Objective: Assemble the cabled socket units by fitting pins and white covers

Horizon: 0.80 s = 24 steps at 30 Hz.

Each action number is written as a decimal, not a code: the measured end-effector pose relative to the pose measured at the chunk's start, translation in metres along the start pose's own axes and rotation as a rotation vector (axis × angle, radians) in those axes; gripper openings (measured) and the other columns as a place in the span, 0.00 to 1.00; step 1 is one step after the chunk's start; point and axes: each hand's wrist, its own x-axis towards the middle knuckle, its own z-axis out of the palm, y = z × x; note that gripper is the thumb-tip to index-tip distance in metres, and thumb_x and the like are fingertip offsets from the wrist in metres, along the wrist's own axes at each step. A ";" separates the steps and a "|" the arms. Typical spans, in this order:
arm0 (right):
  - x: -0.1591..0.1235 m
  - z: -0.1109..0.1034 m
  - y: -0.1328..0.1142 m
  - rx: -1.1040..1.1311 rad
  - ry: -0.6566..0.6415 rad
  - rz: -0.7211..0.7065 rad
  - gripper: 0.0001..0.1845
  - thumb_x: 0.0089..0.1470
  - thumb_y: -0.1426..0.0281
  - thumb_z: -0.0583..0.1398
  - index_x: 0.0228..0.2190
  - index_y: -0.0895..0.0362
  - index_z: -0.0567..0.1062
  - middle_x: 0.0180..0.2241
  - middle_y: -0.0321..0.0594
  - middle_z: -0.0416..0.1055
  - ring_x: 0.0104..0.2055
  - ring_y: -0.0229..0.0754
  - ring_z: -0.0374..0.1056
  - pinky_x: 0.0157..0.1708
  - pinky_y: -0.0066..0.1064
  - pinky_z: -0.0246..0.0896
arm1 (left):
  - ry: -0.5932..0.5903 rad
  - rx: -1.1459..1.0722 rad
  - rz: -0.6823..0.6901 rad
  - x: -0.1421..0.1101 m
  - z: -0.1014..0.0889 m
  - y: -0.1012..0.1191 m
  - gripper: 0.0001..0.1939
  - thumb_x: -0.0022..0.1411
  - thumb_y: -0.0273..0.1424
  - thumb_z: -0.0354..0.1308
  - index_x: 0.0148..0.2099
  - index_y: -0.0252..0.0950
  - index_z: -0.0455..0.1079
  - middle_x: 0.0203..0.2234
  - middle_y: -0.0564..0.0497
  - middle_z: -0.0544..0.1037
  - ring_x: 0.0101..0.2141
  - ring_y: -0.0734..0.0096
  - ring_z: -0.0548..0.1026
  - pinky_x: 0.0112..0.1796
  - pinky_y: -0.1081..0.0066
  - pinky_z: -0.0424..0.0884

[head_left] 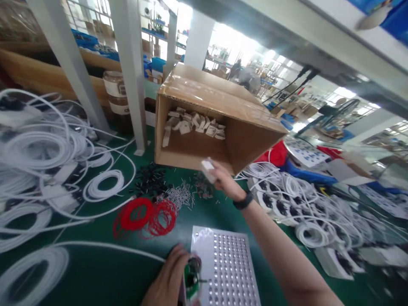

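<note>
Near the front edge of the cardboard box (191, 155), my right hand (225, 180) pinches a small white plastic piece (208, 170). Inside that box lies a heap of similar white pieces (196, 123). My left hand (170, 276) is closed around a device with a green circuit board (191, 282), low in the view. A white cable (111, 245) runs up to that hand from the left; where it joins is hidden. Beside the device lies a metal plate with rows of round dimples (236, 263).
Red wire coils (137, 214), small silvery pins (181, 195) and black parts (153, 180) lie on the green table (105, 272). White cable coils (105, 185) crowd the left. White units with cables (287, 199) pile up at right. A metal post (132, 76) stands behind the coils.
</note>
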 end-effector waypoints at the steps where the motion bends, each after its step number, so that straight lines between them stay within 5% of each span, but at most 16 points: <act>1: -0.029 0.000 0.003 0.156 -0.051 0.032 0.28 0.56 0.57 0.42 0.54 0.51 0.63 0.34 0.39 0.71 0.18 0.34 0.55 0.19 0.26 0.53 | -0.010 0.018 0.029 0.000 -0.001 0.001 0.35 0.50 0.27 0.61 0.60 0.38 0.54 0.53 0.41 0.70 0.53 0.56 0.70 0.50 0.64 0.71; 5: -0.132 0.018 0.020 1.249 -0.311 0.319 0.26 0.53 0.52 0.49 0.48 0.52 0.68 0.28 0.36 0.69 0.15 0.28 0.35 0.13 0.21 0.34 | 0.030 0.060 0.017 0.004 -0.010 0.010 0.34 0.53 0.35 0.61 0.60 0.37 0.53 0.51 0.41 0.71 0.51 0.54 0.71 0.49 0.58 0.71; 8: -0.169 0.046 0.031 1.479 -0.306 0.477 0.20 0.50 0.55 0.56 0.41 0.53 0.70 0.27 0.34 0.71 0.14 0.26 0.33 0.13 0.21 0.30 | 0.060 0.050 0.017 0.009 -0.019 0.022 0.31 0.56 0.40 0.59 0.58 0.37 0.56 0.49 0.41 0.71 0.49 0.54 0.71 0.49 0.57 0.70; 12: -0.179 0.075 0.034 1.474 -0.210 0.483 0.21 0.47 0.54 0.60 0.40 0.54 0.70 0.17 0.25 0.60 0.13 0.26 0.32 0.12 0.20 0.31 | 0.053 0.097 0.072 0.015 -0.027 0.038 0.26 0.57 0.36 0.59 0.56 0.36 0.59 0.48 0.41 0.69 0.48 0.54 0.69 0.49 0.57 0.68; 18: -0.186 0.076 0.021 1.051 -0.243 0.110 0.20 0.56 0.56 0.56 0.47 0.51 0.66 0.22 0.28 0.60 0.15 0.30 0.45 0.12 0.21 0.41 | -0.018 0.213 0.080 0.014 -0.029 0.047 0.26 0.53 0.31 0.62 0.54 0.36 0.61 0.47 0.39 0.67 0.45 0.51 0.69 0.46 0.54 0.69; 21: -0.189 0.069 0.015 0.733 -0.179 -0.111 0.19 0.58 0.58 0.54 0.49 0.52 0.66 0.36 0.37 0.67 0.32 0.38 0.64 0.31 0.27 0.61 | -0.013 0.184 0.076 0.015 -0.028 0.046 0.30 0.52 0.29 0.63 0.56 0.35 0.58 0.48 0.40 0.68 0.47 0.51 0.69 0.48 0.54 0.68; 24: -0.190 0.065 0.010 0.547 -0.094 -0.253 0.20 0.61 0.61 0.51 0.52 0.54 0.64 0.47 0.41 0.64 0.50 0.44 0.60 0.52 0.34 0.53 | 0.007 0.091 0.073 0.017 -0.028 0.043 0.39 0.53 0.28 0.62 0.62 0.35 0.46 0.52 0.40 0.66 0.51 0.54 0.68 0.52 0.58 0.66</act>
